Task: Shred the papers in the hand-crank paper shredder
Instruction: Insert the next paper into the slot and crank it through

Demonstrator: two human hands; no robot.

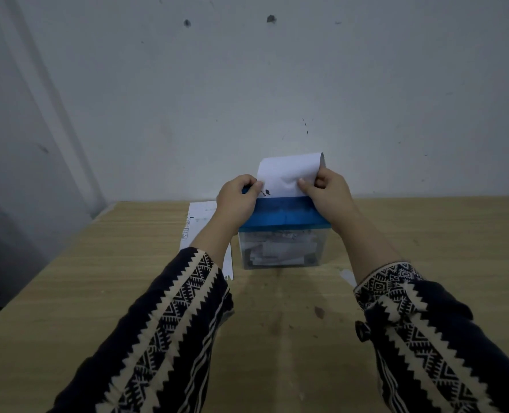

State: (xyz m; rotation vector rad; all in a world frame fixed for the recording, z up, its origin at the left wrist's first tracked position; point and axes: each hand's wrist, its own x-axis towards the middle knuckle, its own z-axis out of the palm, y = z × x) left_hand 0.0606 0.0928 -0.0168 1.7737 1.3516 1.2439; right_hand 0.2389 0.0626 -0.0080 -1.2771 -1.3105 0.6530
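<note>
A small shredder with a blue top (283, 214) and a clear bin (281, 248) holding paper shreds stands on the wooden table near the wall. A white sheet of paper (289, 172) rises upright from the shredder's top, its upper edge curling back. My left hand (238, 198) pinches the sheet's lower left edge. My right hand (326, 190) pinches its lower right edge. Both hands sit on the blue top. The crank is hidden.
A stack of printed papers (198, 228) lies flat on the table (98, 278) to the left of the shredder, partly under my left forearm. A small paper scrap (348, 277) lies right of the bin. The wall stands close behind.
</note>
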